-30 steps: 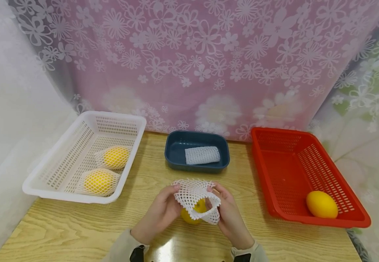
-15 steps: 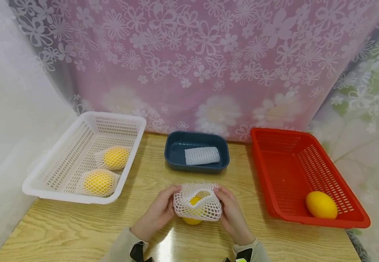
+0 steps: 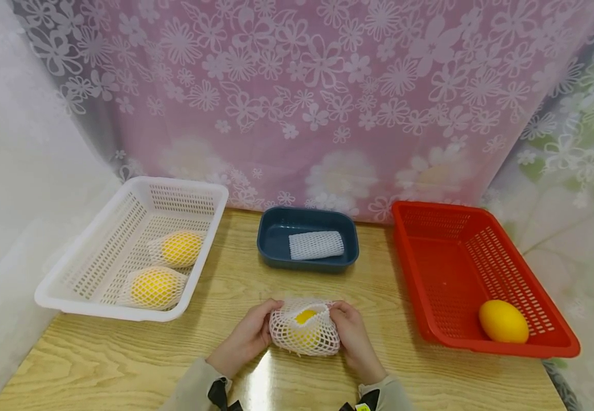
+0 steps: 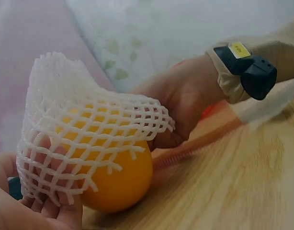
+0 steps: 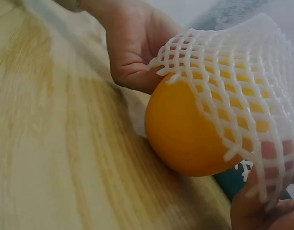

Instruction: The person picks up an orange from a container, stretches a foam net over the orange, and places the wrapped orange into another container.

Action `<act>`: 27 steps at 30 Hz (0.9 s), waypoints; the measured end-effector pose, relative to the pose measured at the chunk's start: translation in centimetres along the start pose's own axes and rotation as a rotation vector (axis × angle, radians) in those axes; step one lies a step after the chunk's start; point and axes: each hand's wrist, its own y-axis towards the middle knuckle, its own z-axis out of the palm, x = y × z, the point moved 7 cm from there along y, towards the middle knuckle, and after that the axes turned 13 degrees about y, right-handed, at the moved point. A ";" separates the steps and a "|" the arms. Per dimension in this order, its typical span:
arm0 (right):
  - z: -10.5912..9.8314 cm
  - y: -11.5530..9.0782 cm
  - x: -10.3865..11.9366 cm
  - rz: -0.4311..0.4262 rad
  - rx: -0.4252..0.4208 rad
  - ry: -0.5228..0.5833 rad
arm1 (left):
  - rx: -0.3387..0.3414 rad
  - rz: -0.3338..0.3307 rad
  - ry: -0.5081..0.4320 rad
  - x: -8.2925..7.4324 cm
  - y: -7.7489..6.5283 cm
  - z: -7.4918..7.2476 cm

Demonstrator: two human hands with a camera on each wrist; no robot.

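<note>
A white foam fruit net (image 3: 326,340) is stretched between my two hands, over a smooth orange-yellow fruit (image 4: 120,184) on the table. My left hand (image 3: 247,335) grips the net's left side, its fingers showing through the mesh in the left wrist view. Opposite it, my right hand (image 3: 356,338) pinches the net's right side between thumb and fingers. The mesh covers the upper part of the fruit, while its lower part is bare in both wrist views. From the head view, yellow shows through the net's opening on top.
A white basket (image 3: 50,299) at left holds two netted yellow fruits (image 3: 154,287). At the back, a dark blue tray (image 3: 271,257) contains another folded foam net (image 3: 317,245). On the right, a red basket (image 3: 420,274) has one bare yellow fruit (image 3: 504,322). A pink floral curtain (image 3: 297,103) hangs behind.
Both hands have lowered the net from above the fruit down around it. The net's opening has turned from facing the person to facing upward.
</note>
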 end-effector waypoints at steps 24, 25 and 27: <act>0.6 -0.5 -0.1 -0.165 -0.053 -0.335 | -0.228 0.340 0.875 -1.2 -0.1 -1.2; 0.6 -0.5 -0.1 -0.168 -0.055 -0.338 | -0.231 0.350 0.897 -1.3 -0.1 -1.2; 0.6 -0.4 -0.1 -0.174 -0.063 -0.347 | -0.236 0.381 0.954 -1.6 -0.2 -1.2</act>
